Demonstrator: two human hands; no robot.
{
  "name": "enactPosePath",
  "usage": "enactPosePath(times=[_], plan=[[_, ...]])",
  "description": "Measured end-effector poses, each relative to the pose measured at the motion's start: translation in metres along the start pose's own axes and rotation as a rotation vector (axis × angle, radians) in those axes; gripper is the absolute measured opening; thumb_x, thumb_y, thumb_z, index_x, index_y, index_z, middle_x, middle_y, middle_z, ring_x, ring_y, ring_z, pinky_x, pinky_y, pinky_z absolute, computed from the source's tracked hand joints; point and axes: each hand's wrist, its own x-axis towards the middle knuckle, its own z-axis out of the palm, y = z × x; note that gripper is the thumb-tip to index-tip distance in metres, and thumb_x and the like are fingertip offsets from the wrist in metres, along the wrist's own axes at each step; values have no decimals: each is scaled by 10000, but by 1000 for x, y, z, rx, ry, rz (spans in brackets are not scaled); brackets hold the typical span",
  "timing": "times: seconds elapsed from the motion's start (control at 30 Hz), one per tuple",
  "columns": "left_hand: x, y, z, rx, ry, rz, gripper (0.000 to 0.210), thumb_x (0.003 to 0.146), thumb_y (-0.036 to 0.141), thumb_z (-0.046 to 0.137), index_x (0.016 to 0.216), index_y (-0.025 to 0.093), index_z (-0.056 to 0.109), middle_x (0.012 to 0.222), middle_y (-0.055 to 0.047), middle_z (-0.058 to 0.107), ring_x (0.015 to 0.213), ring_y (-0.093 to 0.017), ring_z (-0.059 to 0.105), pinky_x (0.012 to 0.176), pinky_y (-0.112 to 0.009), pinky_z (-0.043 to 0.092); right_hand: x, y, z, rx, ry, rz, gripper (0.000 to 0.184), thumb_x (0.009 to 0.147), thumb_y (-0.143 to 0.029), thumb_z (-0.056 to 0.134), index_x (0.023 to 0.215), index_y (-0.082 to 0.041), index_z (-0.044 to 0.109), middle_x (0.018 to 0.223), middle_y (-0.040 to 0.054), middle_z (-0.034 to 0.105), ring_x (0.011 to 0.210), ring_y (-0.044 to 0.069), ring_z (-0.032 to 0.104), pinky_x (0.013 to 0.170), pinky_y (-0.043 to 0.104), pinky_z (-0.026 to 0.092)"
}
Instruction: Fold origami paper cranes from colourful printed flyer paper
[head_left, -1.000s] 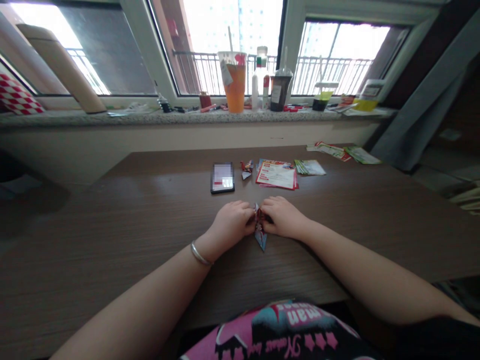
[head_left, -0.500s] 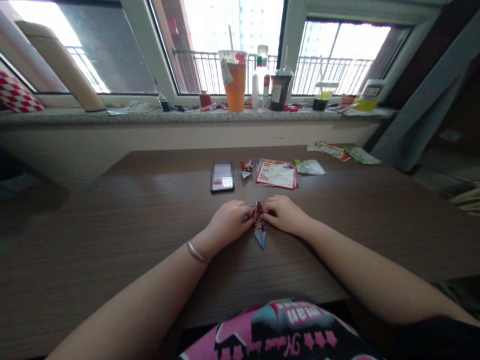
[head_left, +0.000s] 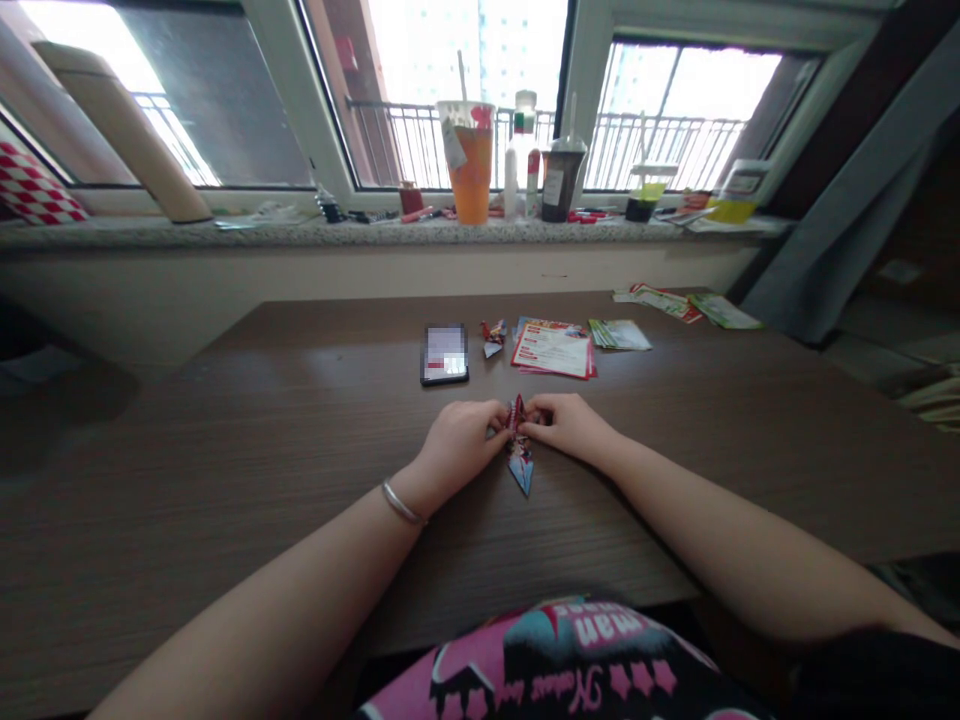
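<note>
The folded paper piece stands out in glossy print, narrow and creased, red and white through its middle and pale blue where it tapers to a sharp point. It is on or just above the tabletop, between the two hands; contact with the wood cannot be told. Its long axis runs away from the person, the blue tip aimed back at the body and slightly to the right, the red end pointing toward the window.

The left hand grips the paper's left side between thumb and curled fingers; the right hand pinches the right side, thumb extended. A smooth metal bracelet circles the left wrist.

Brown wood grain stretches from the blue tip to the table's near edge, and widely to either side beyond the forearms. Past the hands lie a flat rectangular phone, a small crumpled-looking paper fold, a stack of red-bordered sheets and, just beside it, fanned green-and-white papers. Farther right, more leaflets lie near the far edge. Behind rises a speckled stone sill, bearing a clear plastic cup of orange drink.
</note>
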Motion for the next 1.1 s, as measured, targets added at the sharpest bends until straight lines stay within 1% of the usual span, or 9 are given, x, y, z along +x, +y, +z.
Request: enactPosePath(times=[0.1, 0.17, 0.4, 0.53, 0.63, 0.8, 0.9, 0.97, 1.1], plan=[[0, 2, 1, 18, 31, -68, 152, 825, 322, 685, 877, 197, 618, 827, -3, 727, 786, -191, 662, 687, -286, 424, 1, 1, 2, 38, 0, 73, 143, 749, -295, 714, 836, -181, 721, 690, -16, 669, 599, 108, 538, 556, 217, 363], [0, 2, 1, 25, 37, -79, 168, 822, 336, 693, 868, 198, 609, 814, 2, 726, 783, -195, 662, 681, -290, 410, 2, 1, 2, 49, -2, 95, 161, 741, -304, 724, 850, -186, 719, 705, -12, 680, 610, 112, 555, 561, 222, 375], [1, 2, 0, 23, 18, -51, 168, 834, 360, 688, 862, 211, 617, 833, 16, 736, 797, -192, 668, 716, -300, 384, 2, -1, 2, 81, 5, 118, 182, 735, -281, 728, 873, -191, 651, 721, -24, 677, 620, 115, 576, 569, 226, 393], [1, 4, -2, 73, 24, -36, 139, 841, 338, 677, 850, 208, 629, 815, 7, 730, 803, -198, 670, 733, -312, 379, 1, -1, 3, 22, 49, 103, 245, 719, -297, 739, 853, -207, 554, 713, -42, 648, 621, 119, 574, 562, 227, 381], [0, 5, -2, 77, 21, -21, 129, 857, 336, 657, 862, 207, 654, 814, -5, 731, 807, -202, 672, 740, -317, 388, -1, -3, 3, -42, 59, 99, 249, 727, -312, 735, 835, -215, 533, 712, -44, 639, 615, 117, 561, 557, 226, 364], [1, 1, 0, 93, 10, 36, 155, 878, 346, 629, 884, 210, 703, 862, -37, 732, 829, -214, 662, 734, -320, 418, -3, -5, 2, -103, 54, 65, 164, 767, -313, 708, 795, -206, 588, 746, -22, 655, 644, 120, 545, 578, 232, 354], [2, 0, 1, 150, 13, 60, 162, 871, 348, 638, 849, 202, 705, 838, -45, 716, 833, -231, 647, 729, -335, 427, -3, -6, 1, -111, 41, 28, 108, 786, -293, 693, 825, -205, 643, 800, -9, 670, 681, 124, 550, 614, 237, 370], [2, -1, 1, 162, 6, 69, 167, 871, 347, 639, 849, 195, 704, 841, -53, 703, 842, -232, 638, 732, -336, 436, -3, -6, 1, -125, 38, 15, 103, 792, -289, 690, 855, -210, 667, 834, -2, 676, 712, 130, 559, 639, 243, 380], [2, -2, 2, 142, -12, 58, 162, 880, 337, 627, 879, 197, 708, 866, -57, 686, 845, -223, 626, 756, -334, 462, -3, -4, 1, -190, 54, -12, 102, 811, -313, 682, 844, -217, 690, 863, 17, 667, 753, 149, 567, 662, 260, 390]])
